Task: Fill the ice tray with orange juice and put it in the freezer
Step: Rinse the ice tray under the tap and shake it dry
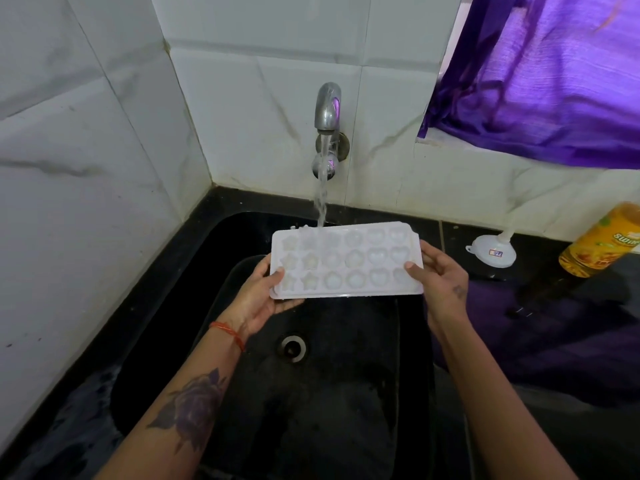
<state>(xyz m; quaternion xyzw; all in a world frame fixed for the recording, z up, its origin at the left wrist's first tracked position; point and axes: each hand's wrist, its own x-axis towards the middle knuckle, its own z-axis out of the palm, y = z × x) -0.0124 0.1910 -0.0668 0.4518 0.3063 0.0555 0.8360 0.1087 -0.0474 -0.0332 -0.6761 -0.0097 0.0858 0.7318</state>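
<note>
Nearest the camera, two bare forearms reach forward over a black sink (346, 410), whose round metal drain (293, 347) lies between them. The left forearm carries a dark flower tattoo (192, 408) and a red thread (228, 333) at the wrist.

One white ice tray (346, 260) is held above the basin, face up, with its long axis running left to right across the view and its far edge raised a little towards the wall. The left hand (263, 296) grips the tray's left short end, thumb on the top rim and fingers beneath. The right hand (440, 277) grips the right short end in the same manner, thumb on top.

The tray is a pale, slightly translucent plastic rectangle with a flat lip all round. Its moulds stand in three rows of six, eighteen in all: star shapes at the left, round ones in the middle, heart shapes at the right (the far row is partly washed out by glare).

Beyond it, one chrome tap (327, 109) on the white tiled wall (104, 168) runs a single stream of water (322, 199) onto the tray's far edge, left of centre. On the dark counter to the right sit one white funnel (491, 249) and, further right, one bottle of orange juice (599, 240). A purple curtain (540, 81) hangs above.
</note>
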